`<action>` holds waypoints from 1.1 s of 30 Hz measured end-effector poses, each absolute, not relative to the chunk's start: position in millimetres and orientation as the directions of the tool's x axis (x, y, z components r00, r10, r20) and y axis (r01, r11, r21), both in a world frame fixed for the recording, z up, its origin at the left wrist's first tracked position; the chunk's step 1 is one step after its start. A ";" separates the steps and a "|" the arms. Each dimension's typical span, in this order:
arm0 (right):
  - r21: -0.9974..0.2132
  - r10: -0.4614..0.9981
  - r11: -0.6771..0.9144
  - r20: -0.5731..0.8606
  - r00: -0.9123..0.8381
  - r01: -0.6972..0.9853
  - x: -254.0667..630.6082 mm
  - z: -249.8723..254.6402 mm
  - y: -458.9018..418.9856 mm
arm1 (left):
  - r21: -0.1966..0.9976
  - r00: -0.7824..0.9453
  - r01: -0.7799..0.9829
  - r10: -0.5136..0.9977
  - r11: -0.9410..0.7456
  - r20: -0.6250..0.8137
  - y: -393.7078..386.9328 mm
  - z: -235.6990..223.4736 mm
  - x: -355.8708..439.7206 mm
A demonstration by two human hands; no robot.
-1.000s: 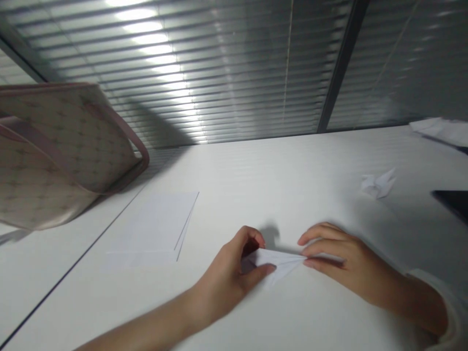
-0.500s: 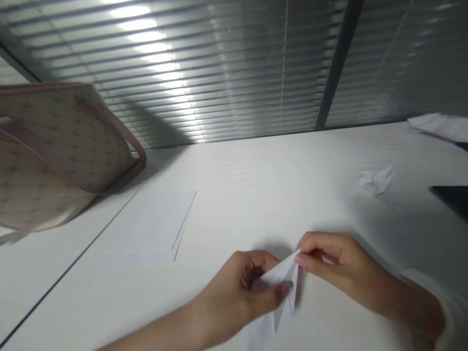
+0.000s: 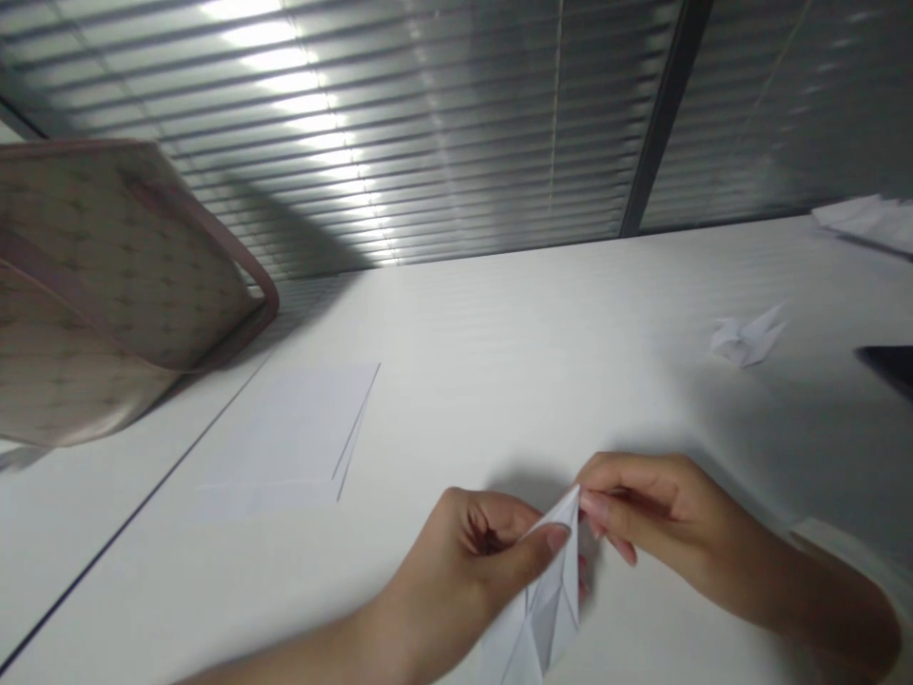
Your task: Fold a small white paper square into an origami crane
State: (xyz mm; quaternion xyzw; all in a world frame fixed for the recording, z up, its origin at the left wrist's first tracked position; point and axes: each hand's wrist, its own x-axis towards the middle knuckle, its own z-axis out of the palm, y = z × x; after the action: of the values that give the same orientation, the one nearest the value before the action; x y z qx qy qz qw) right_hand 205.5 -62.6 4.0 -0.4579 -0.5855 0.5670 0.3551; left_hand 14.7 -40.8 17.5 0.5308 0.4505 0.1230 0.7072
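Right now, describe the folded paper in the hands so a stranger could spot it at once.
On the white desk, below the window blinds, the left hand and right hand meet. Between them is a pointed, layered folded white paper; unlike the flat paper sheets and small paper figure farther off, it is pinched in fingers.

The head-worn camera looks down close over the left hand [image 3: 456, 571] and right hand [image 3: 670, 518], facing a white tabletop [image 3: 514, 362] and grey slatted window blinds [image 3: 428, 124].
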 end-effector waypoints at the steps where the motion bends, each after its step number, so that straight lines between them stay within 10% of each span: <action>1: -0.990 0.938 -0.066 -0.104 -0.330 0.124 205.4 3.6 -62.7 | 0.861 0.561 0.300 0.654 0.410 -0.507 -41.1 17.5 14.9; 33: -0.989 0.963 -0.002 -0.042 -0.266 0.146 203.9 -0.8 -64.0 | 0.854 0.550 0.365 0.655 0.371 -0.519 -45.6 9.7 13.8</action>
State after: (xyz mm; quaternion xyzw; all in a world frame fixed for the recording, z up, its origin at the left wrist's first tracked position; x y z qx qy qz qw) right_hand 203.9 -64.0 -0.8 -0.4682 -0.5923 0.5310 0.3847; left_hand 13.8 -45.6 9.7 0.5510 0.4626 0.1055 0.6865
